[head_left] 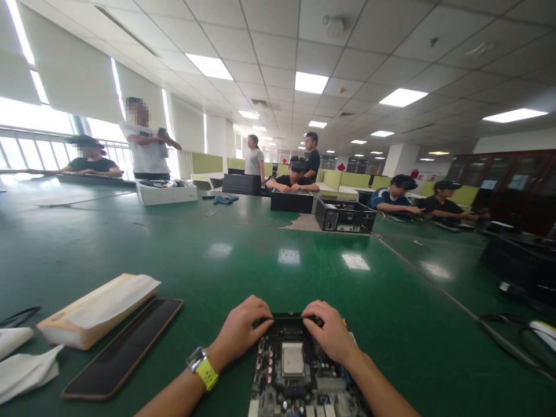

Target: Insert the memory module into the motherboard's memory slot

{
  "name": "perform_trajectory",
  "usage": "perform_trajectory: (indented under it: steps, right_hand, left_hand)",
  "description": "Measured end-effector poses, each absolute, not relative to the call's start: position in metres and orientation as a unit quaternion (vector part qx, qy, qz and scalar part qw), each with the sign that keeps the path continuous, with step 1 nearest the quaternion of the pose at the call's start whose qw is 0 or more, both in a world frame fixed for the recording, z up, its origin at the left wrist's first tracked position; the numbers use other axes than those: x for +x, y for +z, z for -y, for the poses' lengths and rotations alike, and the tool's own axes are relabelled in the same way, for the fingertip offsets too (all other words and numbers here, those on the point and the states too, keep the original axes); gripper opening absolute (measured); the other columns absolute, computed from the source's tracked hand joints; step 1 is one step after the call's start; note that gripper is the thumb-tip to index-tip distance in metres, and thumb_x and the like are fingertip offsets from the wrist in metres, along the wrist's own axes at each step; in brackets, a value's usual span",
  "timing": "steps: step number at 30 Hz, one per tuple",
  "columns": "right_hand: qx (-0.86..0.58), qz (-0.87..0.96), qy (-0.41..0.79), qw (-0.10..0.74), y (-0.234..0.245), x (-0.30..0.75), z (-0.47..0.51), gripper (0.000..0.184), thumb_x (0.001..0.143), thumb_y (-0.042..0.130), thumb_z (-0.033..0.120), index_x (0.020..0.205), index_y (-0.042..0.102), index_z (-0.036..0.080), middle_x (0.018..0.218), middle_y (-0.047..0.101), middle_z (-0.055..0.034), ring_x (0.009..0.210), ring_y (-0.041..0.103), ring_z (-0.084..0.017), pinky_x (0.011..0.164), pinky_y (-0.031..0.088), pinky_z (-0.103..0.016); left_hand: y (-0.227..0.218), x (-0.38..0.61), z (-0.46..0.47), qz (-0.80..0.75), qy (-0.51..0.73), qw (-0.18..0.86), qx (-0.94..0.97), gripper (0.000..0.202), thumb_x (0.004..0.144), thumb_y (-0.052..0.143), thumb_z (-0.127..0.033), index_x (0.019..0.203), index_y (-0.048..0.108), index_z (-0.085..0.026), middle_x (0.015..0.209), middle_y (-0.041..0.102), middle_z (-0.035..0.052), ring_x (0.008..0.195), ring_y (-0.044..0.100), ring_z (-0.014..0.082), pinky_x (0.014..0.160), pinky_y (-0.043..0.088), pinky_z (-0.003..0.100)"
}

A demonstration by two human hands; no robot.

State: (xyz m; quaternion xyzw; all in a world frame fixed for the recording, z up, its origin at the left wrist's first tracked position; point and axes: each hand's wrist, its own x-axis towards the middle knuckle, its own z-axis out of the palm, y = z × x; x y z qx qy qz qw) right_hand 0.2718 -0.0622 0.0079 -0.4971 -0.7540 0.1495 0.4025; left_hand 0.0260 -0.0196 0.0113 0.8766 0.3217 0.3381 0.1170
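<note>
A computer motherboard (299, 370) with a silver processor in its middle lies on the green table (243, 249) right in front of me. My left hand (241, 330), with a yellow-strapped watch on the wrist, curls over the board's far left edge. My right hand (332, 333) curls over the far right edge. Between the two hands runs a thin black strip (286, 316) along the far edge, and both sets of fingers press on it. Whether it is a separate part I cannot make out.
A dark phone (124, 347) lies left of the board beside a tissue pack (95, 310) and loose tissues (24, 368). Black computer cases (345, 215) and a white box (167, 191) stand farther off. Several people sit or stand around the far tables. Cables (512, 336) lie at the right.
</note>
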Motion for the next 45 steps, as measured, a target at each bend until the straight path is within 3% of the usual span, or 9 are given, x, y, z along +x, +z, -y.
perform_trajectory:
  steps: [9, 17, 28, 45]
  right_hand:
    - [-0.523, 0.755, 0.137, 0.37, 0.0074, 0.2713, 0.0621, 0.01, 0.08, 0.057, 0.02, 0.08, 0.067, 0.021, 0.085, 0.066, -0.0014, 0.086, 0.056, -0.018, 0.081, 0.041, -0.029]
    - [-0.539, 0.744, 0.133, 0.373, 0.0072, 0.2701, 0.0633, 0.005, 0.077, 0.06, 0.02, 0.078, 0.064, 0.021, 0.083, 0.065, -0.0001, 0.085, 0.055, -0.017, 0.079, 0.04, -0.028]
    - [-0.536, 0.749, 0.133, 0.366, 0.0107, 0.2704, 0.0657, 0.011, 0.081, 0.054, 0.021, 0.081, 0.065, 0.021, 0.084, 0.066, -0.0017, 0.085, 0.056, -0.018, 0.08, 0.041, -0.03]
    - [-0.536, 0.741, 0.119, 0.386, 0.0134, 0.2696, 0.066, 0.008, 0.08, 0.057, 0.022, 0.079, 0.065, 0.02, 0.084, 0.065, -0.0025, 0.085, 0.056, -0.019, 0.079, 0.042, -0.031]
  left_hand:
    - [0.0135, 0.0269, 0.022, -0.332, 0.302, 0.099, 0.888, 0.006, 0.083, 0.06, -0.019, 0.083, 0.066, -0.021, 0.086, 0.065, 0.0018, 0.085, 0.057, 0.0178, 0.076, 0.047, 0.028]
    - [0.0134, 0.0256, 0.0226, -0.325, 0.316, 0.11, 0.885, 0.008, 0.084, 0.058, -0.019, 0.084, 0.066, -0.021, 0.087, 0.065, 0.002, 0.085, 0.058, 0.0173, 0.077, 0.047, 0.027]
    - [0.0135, 0.0254, 0.0227, -0.322, 0.332, 0.127, 0.877, 0.015, 0.088, 0.053, -0.024, 0.081, 0.066, -0.021, 0.085, 0.066, 0.0029, 0.084, 0.058, 0.0173, 0.077, 0.048, 0.028]
    - [0.0146, 0.0246, 0.0226, -0.329, 0.358, 0.13, 0.864, 0.01, 0.087, 0.055, -0.024, 0.083, 0.063, -0.02, 0.083, 0.065, 0.0026, 0.081, 0.059, 0.0173, 0.075, 0.048, 0.028]
